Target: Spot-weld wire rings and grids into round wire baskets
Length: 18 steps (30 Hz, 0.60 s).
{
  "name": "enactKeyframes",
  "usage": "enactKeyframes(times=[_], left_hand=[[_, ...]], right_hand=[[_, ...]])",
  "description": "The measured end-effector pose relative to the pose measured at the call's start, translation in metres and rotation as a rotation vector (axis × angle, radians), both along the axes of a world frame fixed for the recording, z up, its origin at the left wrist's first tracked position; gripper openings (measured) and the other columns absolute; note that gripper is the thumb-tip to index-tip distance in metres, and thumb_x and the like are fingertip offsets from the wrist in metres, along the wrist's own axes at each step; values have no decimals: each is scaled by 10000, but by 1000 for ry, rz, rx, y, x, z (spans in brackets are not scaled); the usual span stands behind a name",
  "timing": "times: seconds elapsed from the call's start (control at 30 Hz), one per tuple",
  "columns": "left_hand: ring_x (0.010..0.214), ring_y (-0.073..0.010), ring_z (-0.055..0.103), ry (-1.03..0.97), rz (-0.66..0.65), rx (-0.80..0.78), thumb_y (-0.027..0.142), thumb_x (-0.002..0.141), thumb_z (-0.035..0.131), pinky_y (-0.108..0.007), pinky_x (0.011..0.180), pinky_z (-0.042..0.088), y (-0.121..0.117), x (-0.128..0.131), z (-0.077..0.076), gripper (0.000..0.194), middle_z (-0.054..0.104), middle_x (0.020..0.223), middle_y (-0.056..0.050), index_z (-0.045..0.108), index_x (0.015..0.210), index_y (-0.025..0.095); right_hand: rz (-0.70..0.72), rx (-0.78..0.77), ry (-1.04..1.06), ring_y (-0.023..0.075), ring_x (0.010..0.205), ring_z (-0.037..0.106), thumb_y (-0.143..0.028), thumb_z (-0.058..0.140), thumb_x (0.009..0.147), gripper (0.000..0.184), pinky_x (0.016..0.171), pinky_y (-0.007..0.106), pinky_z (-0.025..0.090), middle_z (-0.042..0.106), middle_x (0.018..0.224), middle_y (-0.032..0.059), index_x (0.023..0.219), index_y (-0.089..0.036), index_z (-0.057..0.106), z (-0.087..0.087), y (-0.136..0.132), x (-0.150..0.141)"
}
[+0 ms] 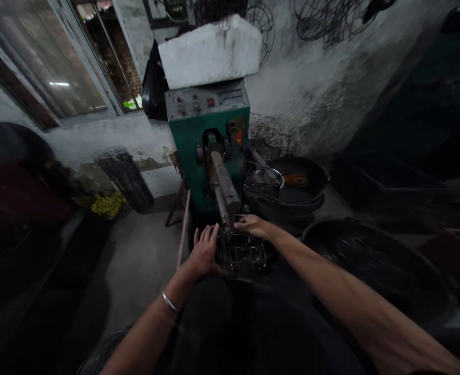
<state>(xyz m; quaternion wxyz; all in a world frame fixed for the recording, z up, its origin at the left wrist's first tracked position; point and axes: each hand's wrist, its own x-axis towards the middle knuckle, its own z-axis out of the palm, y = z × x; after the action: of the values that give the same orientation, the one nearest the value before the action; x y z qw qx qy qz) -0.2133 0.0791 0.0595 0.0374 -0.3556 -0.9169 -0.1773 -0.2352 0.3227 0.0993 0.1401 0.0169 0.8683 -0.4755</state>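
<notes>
A wire basket or rack (247,251) of shiny metal sits below the two arms of a green machine that looks like a spot welder (190,151). The thick upper arm (225,182) points toward me, and a thinner lower arm (222,208) runs beneath it. My left hand (204,252) lies at the basket's left side, fingers stretched out and spread, thumb toward the wires. At the arms' tip, my right hand (253,226) has its fingers pinched together just above the basket's rear edge. What lies between those fingertips is too small and dark to tell.
Dark round pans (292,200) stand right of the machine, one holding an orange-brown item (297,180). Another wide pan (362,255) is nearer. A wire mesh roll (126,179) and yellow cloth (108,204) are at left. A white foam block (212,54) rests on the machine.
</notes>
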Motion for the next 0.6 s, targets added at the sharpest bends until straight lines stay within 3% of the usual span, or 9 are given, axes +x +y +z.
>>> enactKeyframes(times=[0.13,0.23,0.37,0.6], left_hand=[[1379,-465,330,-3,-13,-4,529,320,979,-659,1179,88,3,-3,-1,1572,371,1456,-278,120,1563,94],[1362,-456,361,23,-5,10,579,377,952,-648,1187,71,4,-8,2,1510,401,1431,-280,151,1555,78],[1366,-431,365,32,-22,22,638,467,904,-634,1192,46,4,-16,5,1465,383,1446,-292,116,1553,52],[1378,-429,352,39,5,-2,592,478,904,-641,1189,95,5,-32,6,1453,356,1480,-268,82,1562,81]], right_hand=[[-14,18,-4,120,546,395,-556,698,729,438,507,263,268,470,574,0,616,-154,567,4,-1,-4],[-21,33,-1,120,544,427,-560,692,750,437,504,252,288,508,587,7,656,-142,603,6,0,-10],[-27,75,15,122,545,448,-538,708,751,413,497,239,302,501,560,-7,671,-140,631,11,3,-18],[-24,66,87,153,592,507,-514,703,741,398,523,240,370,529,557,0,617,-144,626,16,3,-27]])
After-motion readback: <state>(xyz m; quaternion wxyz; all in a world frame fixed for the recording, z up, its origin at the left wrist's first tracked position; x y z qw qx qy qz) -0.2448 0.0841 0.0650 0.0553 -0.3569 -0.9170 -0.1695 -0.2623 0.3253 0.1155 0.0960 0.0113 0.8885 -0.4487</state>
